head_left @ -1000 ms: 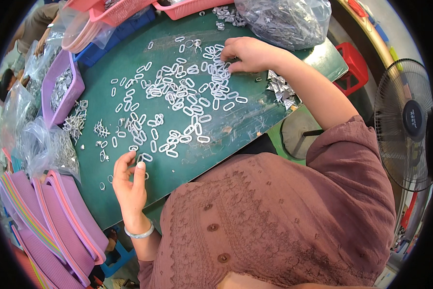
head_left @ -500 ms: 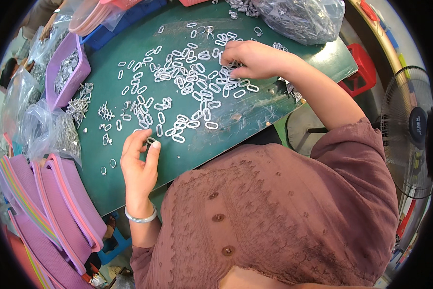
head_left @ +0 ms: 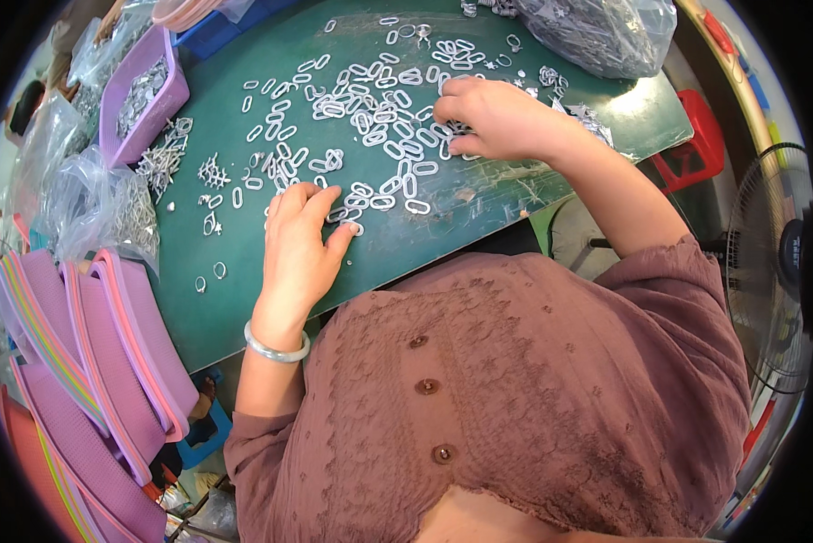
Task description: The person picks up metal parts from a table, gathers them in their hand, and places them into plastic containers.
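Observation:
Many flat silver oval links (head_left: 406, 149) lie loosely scattered over the green tabletop (head_left: 271, 308). My left hand (head_left: 300, 237) rests low over the near-left links, its thumb and forefinger apart, with the thumb tip touching a link (head_left: 357, 228). At the right side of the spread, my right hand (head_left: 497, 118) is bent down onto other links, with a gap between thumb and fingers. Its fingertips partly cover the pieces under them. A pale bangle (head_left: 277, 348) circles my left wrist.
Left of the links are small spiky metal pieces (head_left: 214, 171), rings (head_left: 219, 270) and a purple basket (head_left: 173, 95) of metal parts. A bag of metal pieces (head_left: 597, 36) sits at the far right. Purple trays (head_left: 126, 353) stand lower left; a fan (head_left: 769, 262) is at right.
My left hand has moved right and forward onto the links; the link it held between thumb and finger no longer shows there. My right hand stays over the right-hand links. The whole view has shifted slightly.

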`<action>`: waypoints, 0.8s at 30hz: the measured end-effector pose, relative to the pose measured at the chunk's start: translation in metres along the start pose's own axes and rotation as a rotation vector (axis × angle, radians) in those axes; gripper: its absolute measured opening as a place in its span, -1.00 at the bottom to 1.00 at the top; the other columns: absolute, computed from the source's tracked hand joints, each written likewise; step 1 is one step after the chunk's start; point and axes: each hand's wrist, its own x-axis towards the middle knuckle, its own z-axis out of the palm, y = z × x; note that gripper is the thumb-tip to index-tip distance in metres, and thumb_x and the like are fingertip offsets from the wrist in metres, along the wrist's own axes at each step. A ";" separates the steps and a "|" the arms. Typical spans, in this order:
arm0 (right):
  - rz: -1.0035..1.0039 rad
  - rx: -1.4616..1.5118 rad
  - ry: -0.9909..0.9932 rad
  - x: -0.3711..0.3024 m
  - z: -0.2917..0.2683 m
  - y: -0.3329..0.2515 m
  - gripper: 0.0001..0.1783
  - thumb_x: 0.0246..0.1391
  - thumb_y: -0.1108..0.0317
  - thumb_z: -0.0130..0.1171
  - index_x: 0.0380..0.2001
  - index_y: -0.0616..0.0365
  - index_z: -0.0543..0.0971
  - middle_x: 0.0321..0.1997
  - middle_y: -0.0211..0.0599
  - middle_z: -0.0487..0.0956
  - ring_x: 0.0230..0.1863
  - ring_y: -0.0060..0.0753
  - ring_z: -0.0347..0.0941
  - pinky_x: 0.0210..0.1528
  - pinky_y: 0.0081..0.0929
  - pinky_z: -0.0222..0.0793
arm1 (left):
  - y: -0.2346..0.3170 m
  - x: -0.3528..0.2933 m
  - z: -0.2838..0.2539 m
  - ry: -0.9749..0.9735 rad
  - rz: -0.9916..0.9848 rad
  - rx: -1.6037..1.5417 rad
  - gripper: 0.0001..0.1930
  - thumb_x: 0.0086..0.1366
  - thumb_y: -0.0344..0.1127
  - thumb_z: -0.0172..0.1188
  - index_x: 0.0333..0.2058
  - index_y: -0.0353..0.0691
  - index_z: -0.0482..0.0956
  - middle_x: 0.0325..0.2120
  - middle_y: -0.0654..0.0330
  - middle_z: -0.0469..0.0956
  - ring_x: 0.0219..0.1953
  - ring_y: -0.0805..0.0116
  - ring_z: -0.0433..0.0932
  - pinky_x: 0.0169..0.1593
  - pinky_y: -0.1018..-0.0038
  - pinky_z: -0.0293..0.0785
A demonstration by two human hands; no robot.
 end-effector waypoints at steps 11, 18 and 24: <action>0.015 0.039 0.077 -0.004 0.008 0.002 -0.84 -0.18 0.47 0.07 -0.41 0.20 0.45 -0.33 -0.16 0.40 -0.25 -0.08 0.38 -0.20 -0.28 0.32 | -0.011 0.004 0.005 -0.021 0.010 -0.057 -0.87 -0.09 -0.48 0.20 -0.56 -0.29 0.41 -0.55 0.16 0.36 -0.43 0.22 0.32 -0.31 0.41 0.26; 0.018 0.002 0.109 -0.007 0.010 0.000 -0.90 -0.16 0.47 0.08 -0.47 0.21 0.47 -0.34 -0.18 0.40 -0.27 -0.11 0.38 -0.21 -0.30 0.32 | -0.018 0.006 -0.001 0.009 -0.236 -0.237 -0.91 0.06 -0.50 0.09 -0.54 -0.31 0.35 -0.63 0.25 0.37 -0.56 0.46 0.34 -0.44 0.55 0.28; 0.015 0.089 0.121 -0.008 0.011 0.000 -0.90 -0.17 0.49 0.06 -0.48 0.22 0.46 -0.35 -0.17 0.41 -0.29 -0.08 0.37 -0.22 -0.31 0.32 | -0.020 0.007 0.000 0.004 -0.229 -0.376 -0.77 0.14 -0.47 0.02 -0.18 -0.28 0.40 -0.57 0.28 0.39 -0.58 0.54 0.30 -0.44 0.62 0.29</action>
